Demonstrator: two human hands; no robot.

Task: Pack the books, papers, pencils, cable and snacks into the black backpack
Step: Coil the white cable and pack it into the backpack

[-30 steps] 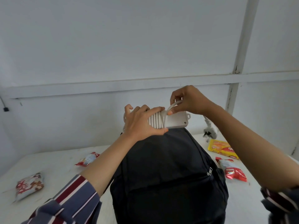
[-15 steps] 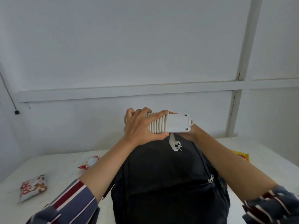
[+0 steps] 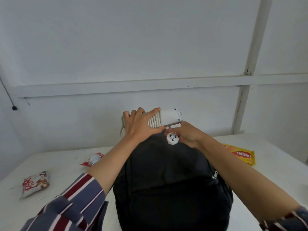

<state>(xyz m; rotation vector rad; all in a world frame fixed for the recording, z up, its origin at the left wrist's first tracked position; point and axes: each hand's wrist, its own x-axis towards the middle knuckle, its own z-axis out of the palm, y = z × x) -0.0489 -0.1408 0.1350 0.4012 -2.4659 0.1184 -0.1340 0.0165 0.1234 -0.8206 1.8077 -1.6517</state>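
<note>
The black backpack (image 3: 170, 184) stands upright on the white table in front of me. Above its top, my left hand (image 3: 139, 125) grips a white power strip (image 3: 168, 118) with its white cable wound around it in several turns. My right hand (image 3: 187, 135) is just below the strip and holds the cable's white plug (image 3: 172, 138) by its end, prongs facing me. A loose bit of cable hangs at the strip's left end (image 3: 122, 126).
Snack packets lie on the white table (image 3: 63, 165): a yellow biscuit pack (image 3: 241, 155) to the right of the bag, a red-white packet (image 3: 92, 160) to its left, and a white-red packet (image 3: 35, 183) at far left. A white wall stands close behind.
My right hand came down from the top of the strip to underneath it, and now holds the plug. The last cable turn has been wound on. The view tilted slightly.
</note>
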